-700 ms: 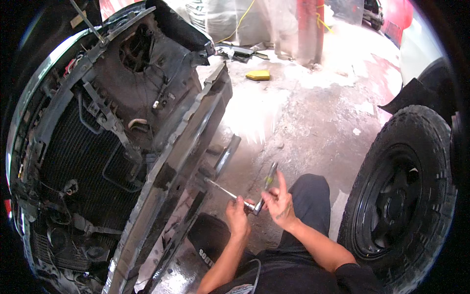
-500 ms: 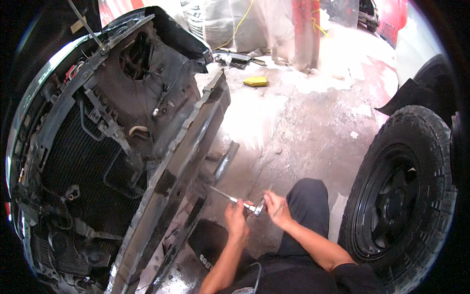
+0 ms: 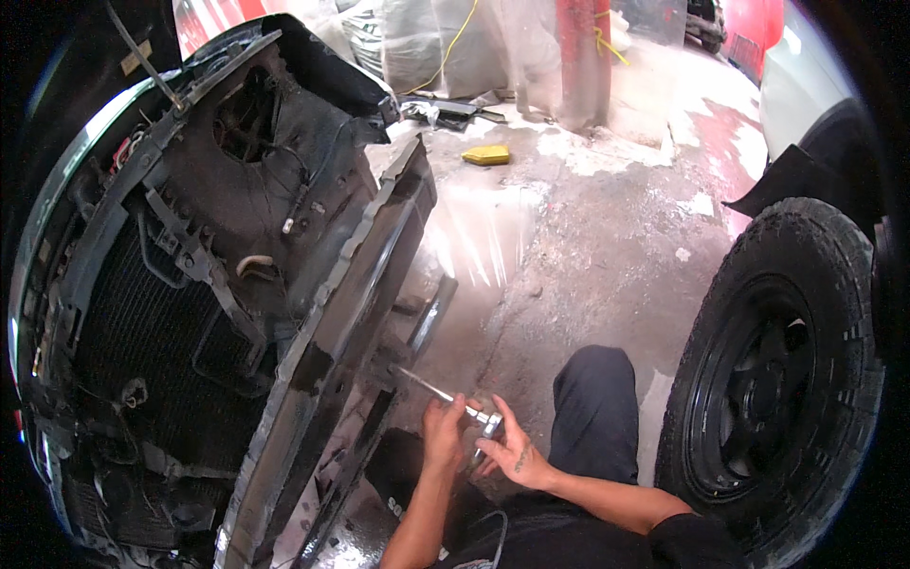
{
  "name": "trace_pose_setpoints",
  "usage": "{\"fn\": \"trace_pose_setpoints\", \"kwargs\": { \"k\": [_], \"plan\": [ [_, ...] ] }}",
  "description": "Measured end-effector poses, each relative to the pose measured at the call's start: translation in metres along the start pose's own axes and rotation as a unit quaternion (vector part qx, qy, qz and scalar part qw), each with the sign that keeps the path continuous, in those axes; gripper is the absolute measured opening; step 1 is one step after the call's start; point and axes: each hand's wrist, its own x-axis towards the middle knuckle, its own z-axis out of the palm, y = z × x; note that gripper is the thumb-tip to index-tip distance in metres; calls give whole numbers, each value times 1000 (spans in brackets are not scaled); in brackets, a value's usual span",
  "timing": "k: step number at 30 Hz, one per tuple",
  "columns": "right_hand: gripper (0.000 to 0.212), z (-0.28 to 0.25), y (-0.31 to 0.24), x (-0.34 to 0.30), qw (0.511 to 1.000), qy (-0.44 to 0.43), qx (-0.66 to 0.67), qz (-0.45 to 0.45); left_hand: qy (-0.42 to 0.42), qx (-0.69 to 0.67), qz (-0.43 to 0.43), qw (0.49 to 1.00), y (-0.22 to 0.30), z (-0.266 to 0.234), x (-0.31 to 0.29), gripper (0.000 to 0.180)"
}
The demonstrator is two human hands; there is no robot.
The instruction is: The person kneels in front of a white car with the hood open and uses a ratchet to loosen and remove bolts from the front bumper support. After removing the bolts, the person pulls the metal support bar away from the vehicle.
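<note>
Head view: I have the left hand [image 3: 444, 434] clamped around the slim extension bar [image 3: 428, 383], which runs toward the dark metal beam [image 3: 374, 270]. The right hand [image 3: 517, 457] curls its fingers on the ratchet [image 3: 491, 425], index finger apart. Ahead, floor [image 3: 607, 256] widens between the beam's edge and the wheel [image 3: 770, 381]; the bent knee [image 3: 595, 398] narrows my right side.

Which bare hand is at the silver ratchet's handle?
The right bare hand, nearer the chunky black tyre, is at the silver metal ratchet handle; the left bare hand is at the long, slim silver bar.
</note>
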Motion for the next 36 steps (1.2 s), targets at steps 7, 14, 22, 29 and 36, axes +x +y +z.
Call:
{"fn": "trace_pose_setpoints", "kwargs": {
  "k": [7,14,22,29,36],
  "plan": [
    [87,14,-12,0,977,-54,198,50,-98,1,-24,995,5,-19,-16,36],
    [74,-3,-5,9,996,-33,77,39,-216,215,-148,941,34,-48,-73,49],
    [67,-20,-52,0,799,-14,-493,-344,-119,274,-142,944,50,-23,-87,43],
    [54,-20,-33,8,799,4,-527,-290,-209,12,-176,962,78,-31,-78,37],
    [44,-17,-31,24,989,9,-145,8,-97,0,-30,995,7,-23,-29,43]
  ]
}}
